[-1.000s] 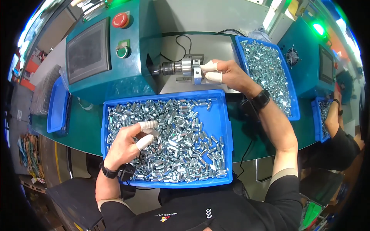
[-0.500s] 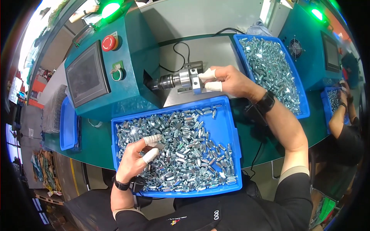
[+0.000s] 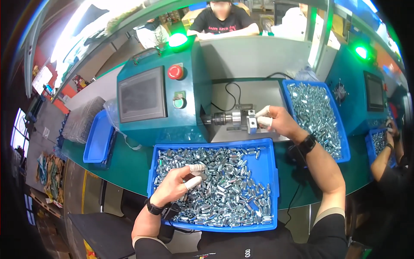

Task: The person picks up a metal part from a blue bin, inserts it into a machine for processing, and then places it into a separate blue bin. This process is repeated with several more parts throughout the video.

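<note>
Since the earlier frames the left hand has stayed over the near blue tray, now lifted slightly with fingers pinched narrow on a small metal fitting, white finger cots on thumb and forefinger. Right hand stays up at the chuck fixture, capped fingertips closed on the small metal block at its end. Loose silver fittings fill the near tray, which sits on the green tabletop right in front of the teal machine with screen, red button and green lamp. Second blue tray of fittings lies right of the fixture, just beside the right wrist. Empty blue tray at far left. Another person's hand works at a tray far right.
</note>
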Tool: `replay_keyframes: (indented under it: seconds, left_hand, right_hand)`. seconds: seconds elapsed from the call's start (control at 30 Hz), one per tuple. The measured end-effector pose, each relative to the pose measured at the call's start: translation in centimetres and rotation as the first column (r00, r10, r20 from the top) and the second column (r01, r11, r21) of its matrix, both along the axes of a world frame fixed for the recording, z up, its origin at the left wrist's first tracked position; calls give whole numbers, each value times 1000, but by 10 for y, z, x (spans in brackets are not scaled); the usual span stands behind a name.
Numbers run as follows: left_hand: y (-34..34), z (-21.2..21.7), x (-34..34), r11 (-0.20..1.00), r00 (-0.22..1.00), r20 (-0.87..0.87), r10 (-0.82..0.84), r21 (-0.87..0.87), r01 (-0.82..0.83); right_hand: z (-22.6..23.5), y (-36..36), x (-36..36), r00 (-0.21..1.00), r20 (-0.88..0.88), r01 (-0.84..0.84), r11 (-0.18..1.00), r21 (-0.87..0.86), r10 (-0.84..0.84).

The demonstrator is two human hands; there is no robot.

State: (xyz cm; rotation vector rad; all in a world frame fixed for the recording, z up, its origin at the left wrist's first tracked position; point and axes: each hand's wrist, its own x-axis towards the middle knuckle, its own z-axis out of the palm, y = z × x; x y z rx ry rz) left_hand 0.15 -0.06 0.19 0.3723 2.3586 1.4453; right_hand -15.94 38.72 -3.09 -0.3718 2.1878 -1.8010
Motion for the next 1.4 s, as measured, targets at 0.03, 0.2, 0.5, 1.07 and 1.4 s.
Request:
replay_keyframes:
  seconds: [0.03, 0.2, 0.5, 1.07, 1.4]
  left_hand:
    - [0, 0, 0, 1000, 1000, 8, 0, 8, 0]
    - [-4, -6, -5, 1000, 1000, -13, -16, 19, 16]
    - [-7, -7, 2, 999, 999, -18, -33, 43, 33]
    - [-6, 4, -4, 994, 998, -54, -23, 101, 28]
    - [-1, -4, 2, 998, 997, -63, -49, 31, 51]
  right_hand:
    - [1, 3, 0, 1000, -17, -5, 1000, 7, 6]
    - [6, 1, -5, 987, -78, 151, 983, 102, -144]
    - [41, -48, 9, 834, -552, 406, 661, 630, 13]
    - [60, 94, 38, 831, -554, 539, 183, 822, 44]
    - [23, -7, 87, 626, -555, 132, 626, 768, 548]
